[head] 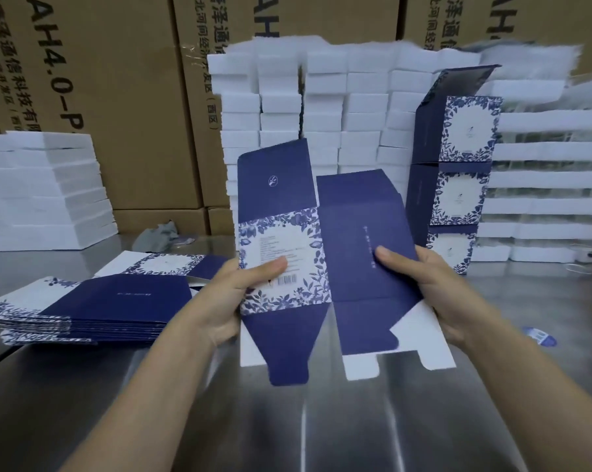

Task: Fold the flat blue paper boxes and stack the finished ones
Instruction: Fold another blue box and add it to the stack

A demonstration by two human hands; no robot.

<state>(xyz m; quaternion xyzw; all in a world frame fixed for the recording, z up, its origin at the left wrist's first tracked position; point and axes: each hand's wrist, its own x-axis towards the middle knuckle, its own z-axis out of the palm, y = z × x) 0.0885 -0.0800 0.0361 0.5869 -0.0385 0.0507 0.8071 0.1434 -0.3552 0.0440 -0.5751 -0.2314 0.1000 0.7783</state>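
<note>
I hold a flat blue paper box (352, 253) upright above the steel table, its flaps spread at top and bottom. My left hand (233, 294) grips its left edge, thumb pressed on the white floral panel. My right hand (434, 287) grips the right edge, thumb on the plain navy panel. A pile of flat blue boxes (93, 308) lies on the table at the left. Three folded boxes (458, 172) stand stacked at the right, the top one with its lid flap raised.
White foam blocks (321, 107) are piled high behind the box and along the right; another white stack (42, 192) sits at the far left. Brown cartons (110, 80) form the back wall. A small blue sticker (539, 335) lies on the steel table (287, 420) at right.
</note>
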